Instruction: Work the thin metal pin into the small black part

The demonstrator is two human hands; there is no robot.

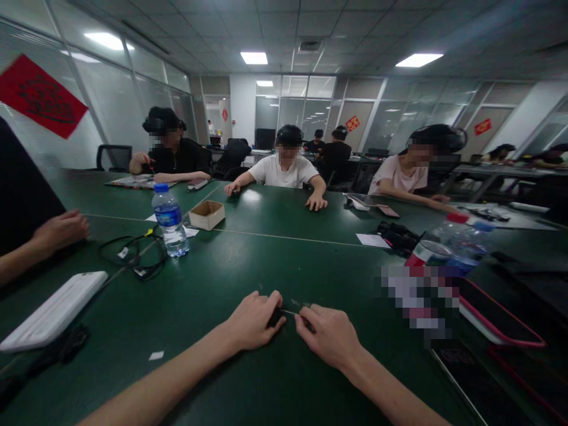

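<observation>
Over the green tabletop (231,272), my left hand (252,322) and my right hand (331,334) face each other, close together. A thin, light, stick-like piece (290,312) spans the small gap between their fingertips. My right thumb and fingers pinch one end of it. The left hand's thumb and index finger are closed around the other end, where a dark patch shows between them. What kind of piece it is, and how much the fingers cover, I cannot make out.
Left of my hands stand a water bottle (171,222), a small open box (207,215), black cables (133,254) and a white device (53,310). Phones (501,310) and more bottles (437,242) lie or stand at right. Several people sit around the table.
</observation>
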